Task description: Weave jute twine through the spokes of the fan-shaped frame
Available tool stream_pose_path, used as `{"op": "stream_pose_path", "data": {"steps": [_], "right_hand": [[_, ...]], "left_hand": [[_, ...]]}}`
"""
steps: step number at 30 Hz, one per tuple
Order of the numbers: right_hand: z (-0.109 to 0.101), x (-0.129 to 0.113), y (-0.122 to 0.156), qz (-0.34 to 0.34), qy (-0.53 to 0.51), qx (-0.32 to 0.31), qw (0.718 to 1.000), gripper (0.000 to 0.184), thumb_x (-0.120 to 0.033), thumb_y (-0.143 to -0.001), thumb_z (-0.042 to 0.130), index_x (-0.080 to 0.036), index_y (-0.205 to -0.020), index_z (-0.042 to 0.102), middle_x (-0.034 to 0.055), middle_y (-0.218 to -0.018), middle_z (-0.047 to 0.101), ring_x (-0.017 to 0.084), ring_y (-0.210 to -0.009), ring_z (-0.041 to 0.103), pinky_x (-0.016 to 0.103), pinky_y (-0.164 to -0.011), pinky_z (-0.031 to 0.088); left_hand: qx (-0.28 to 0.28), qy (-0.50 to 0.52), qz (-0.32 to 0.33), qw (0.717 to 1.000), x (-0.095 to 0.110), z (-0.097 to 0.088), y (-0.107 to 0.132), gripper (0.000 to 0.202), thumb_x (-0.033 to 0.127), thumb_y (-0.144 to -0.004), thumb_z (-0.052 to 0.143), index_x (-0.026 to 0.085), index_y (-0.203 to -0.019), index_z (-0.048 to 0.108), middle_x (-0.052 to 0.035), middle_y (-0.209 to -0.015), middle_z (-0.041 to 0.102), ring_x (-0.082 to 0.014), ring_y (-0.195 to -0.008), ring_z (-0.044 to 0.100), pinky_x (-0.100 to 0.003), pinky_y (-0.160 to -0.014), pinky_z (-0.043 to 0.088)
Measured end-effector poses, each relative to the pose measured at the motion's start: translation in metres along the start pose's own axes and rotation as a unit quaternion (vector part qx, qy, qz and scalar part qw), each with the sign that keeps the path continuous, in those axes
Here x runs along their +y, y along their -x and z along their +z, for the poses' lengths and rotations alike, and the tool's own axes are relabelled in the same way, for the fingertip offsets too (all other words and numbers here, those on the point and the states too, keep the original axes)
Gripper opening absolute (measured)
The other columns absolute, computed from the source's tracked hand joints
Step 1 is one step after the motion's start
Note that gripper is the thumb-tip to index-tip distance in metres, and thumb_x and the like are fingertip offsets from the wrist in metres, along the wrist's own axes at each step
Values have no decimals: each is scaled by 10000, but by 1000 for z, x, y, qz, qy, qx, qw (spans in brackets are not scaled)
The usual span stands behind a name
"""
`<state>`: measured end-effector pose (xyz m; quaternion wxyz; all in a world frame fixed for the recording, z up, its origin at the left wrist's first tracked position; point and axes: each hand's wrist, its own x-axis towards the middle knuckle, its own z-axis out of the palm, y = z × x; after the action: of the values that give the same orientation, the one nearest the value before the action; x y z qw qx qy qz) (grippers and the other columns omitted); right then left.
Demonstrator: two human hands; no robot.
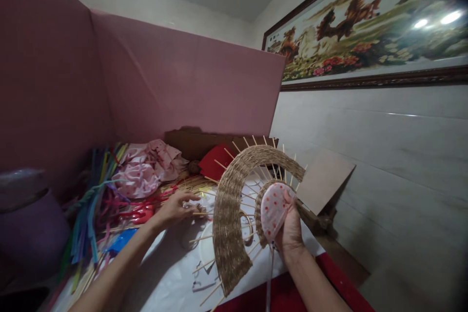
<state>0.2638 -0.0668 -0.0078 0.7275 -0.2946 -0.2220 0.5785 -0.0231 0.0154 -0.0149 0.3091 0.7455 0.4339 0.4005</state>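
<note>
- Right hand [291,230]: grasping the spotted centre [272,208] of the woven fan [228,214], thumb on its face
- Woven fan: held over the white sheet [157,273]
- Left hand [177,209]: fingers loosely curled beside a stick end [203,214]; grip on it cannot be told
- Step, as judged: working the sticks; next move calls for steady right-hand support
</note>
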Motion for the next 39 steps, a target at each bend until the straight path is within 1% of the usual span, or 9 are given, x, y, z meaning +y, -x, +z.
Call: {"op": "stream_pose_path", "data": {"steps": [2,5,10,16,22,26,32,36,39], "right_hand": [[-1,0,-1,-7,11,-1,1000,329,-474,-689,541,-220,-896,573,-20,-668,651,147,-596,601,274,-589,486],[-2,1,-3,-26,25,15,999,331,-462,-699,523,-245,-946,566,-46,-689,652,124,-572,587,261,-589,480],[-2,0,-4,-48,20,49,997,323,-455,-696,522,-250,-942,565,-59,-676,646,132,-575,584,267,-584,474],[1,1,-1,-21,23,33,999,281,-459,-697,520,-251,-879,569,-57,-651,641,137,-557,583,276,-576,472],[3,-1,0,-41,28,55,997,313,-449,-692,518,-237,-916,571,-52,-655,644,129,-548,575,266,-565,467],[4,-1,0,-45,26,65,997,300,-459,-692,520,-245,-895,576,-63,-653,640,117,-549,575,253,-569,466],[5,-2,0,-41,-5,83,996,321,-452,-680,543,-251,-926,581,-68,-645,631,114,-535,571,255,-573,471],[4,-4,-1,-47,-3,84,995,328,-447,-675,551,-257,-941,577,-63,-655,632,123,-541,573,259,-550,469],[2,-5,-2,-59,-6,84,995,308,-459,-680,541,-253,-905,583,-52,-681,639,129,-559,577,266,-548,471]], "left_hand": [[-1,88,-26,996,5,11,2,287,160,-384,756,195,-661,690,-27,-746,635,-192,-771,543,-252,-712,397],[30,180,-68,981,5,19,0,171,140,-403,743,159,-515,617,6,-578,579,-152,-629,528,-224,-597,395],[121,309,-141,933,-3,-2,-7,143,268,-628,615,147,-699,590,-14,-637,599,-151,-590,572,-226,-498,419],[197,441,-175,858,0,-21,-8,87,88,-640,529,131,-702,572,-33,-679,629,-137,-624,607,-241,-567,496],[246,468,-210,822,-3,-20,-8,103,70,-628,574,107,-719,604,-41,-639,640,-135,-548,606,-222,-480,499],[256,471,-237,810,-5,-26,-9,101,69,-613,574,113,-701,597,-19,-561,611,-117,-443,565,-200,-378,451],[226,481,-241,812,9,-45,-6,78,75,-611,499,124,-638,553,-13,-512,570,-118,-399,526,-199,-314,403],[208,467,-227,829,12,-52,-3,53,116,-604,480,131,-594,530,-9,-487,540,-94,-354,462,-165,-258,285],[204,431,-217,852,11,-53,-4,63,91,-572,494,137,-531,508,9,-430,506,-81,-318,419,-158,-261,256]]}}
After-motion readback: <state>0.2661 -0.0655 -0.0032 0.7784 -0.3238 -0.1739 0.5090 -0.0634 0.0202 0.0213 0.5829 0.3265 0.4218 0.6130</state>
